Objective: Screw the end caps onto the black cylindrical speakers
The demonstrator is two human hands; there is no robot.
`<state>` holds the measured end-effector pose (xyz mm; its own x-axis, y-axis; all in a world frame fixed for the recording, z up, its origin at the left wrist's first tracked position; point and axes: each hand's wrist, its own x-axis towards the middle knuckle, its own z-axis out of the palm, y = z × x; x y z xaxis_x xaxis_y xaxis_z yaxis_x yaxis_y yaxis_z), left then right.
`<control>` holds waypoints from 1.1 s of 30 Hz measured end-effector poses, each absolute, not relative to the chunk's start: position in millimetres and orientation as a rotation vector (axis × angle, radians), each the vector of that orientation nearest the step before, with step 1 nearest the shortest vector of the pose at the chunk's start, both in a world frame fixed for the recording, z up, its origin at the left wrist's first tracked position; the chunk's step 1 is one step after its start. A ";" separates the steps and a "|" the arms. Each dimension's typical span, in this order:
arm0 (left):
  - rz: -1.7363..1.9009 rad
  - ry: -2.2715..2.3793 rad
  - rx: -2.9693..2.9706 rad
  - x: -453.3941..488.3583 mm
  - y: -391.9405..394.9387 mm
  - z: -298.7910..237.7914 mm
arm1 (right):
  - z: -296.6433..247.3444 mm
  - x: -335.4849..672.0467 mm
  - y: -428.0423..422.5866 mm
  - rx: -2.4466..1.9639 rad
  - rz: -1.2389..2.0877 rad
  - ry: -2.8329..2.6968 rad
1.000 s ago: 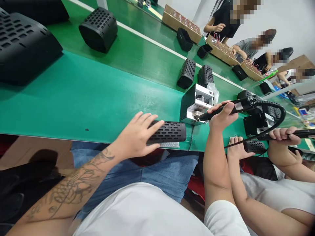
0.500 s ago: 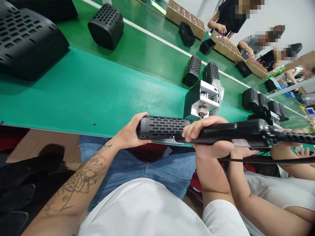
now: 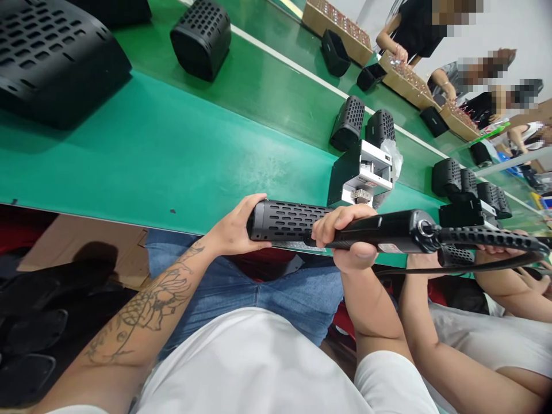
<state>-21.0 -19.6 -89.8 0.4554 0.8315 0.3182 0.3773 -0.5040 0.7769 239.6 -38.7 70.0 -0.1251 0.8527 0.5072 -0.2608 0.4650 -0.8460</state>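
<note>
In the head view, one second ago the right hand (image 3: 342, 218) has its black cylindrical hand tool (image 3: 388, 230) at the black and silver box-shaped metal machine (image 3: 362, 172), and the left hand (image 3: 230, 230) lies over the long black plastic-looking casing with slots (image 3: 287, 221). Now the tool's front end is at the casing, and the left hand has moved to the casing's left end. Since half a second ago, this arrangement stays nearly the same. I judge that the work has passed from the machine to the casing, which the left hand seems to steady.

The casing lies at the near edge of the green bench mat (image 3: 207, 172), just in front of the machine. Its long axis runs from left to right, about parallel to this edge, and its slotted side faces up. The right end is hidden behind the right hand.

The left hand is spread around the left end, with digits along both long sides. The right hand is wrapped around the tool. Whether the tip touches the casing, I cannot tell.
</note>
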 end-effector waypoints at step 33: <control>0.938 1.040 2.124 -22.2 -22.7 -94.3 | 73.4 346.9 16.3 -0.960 0.264 -0.983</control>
<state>-22.2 -22.7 -94.3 0.4463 0.8309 0.3325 0.4162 -0.5216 0.7448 346.9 16.3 73.4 0.5614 0.5856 0.5847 0.2138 0.5800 -0.7861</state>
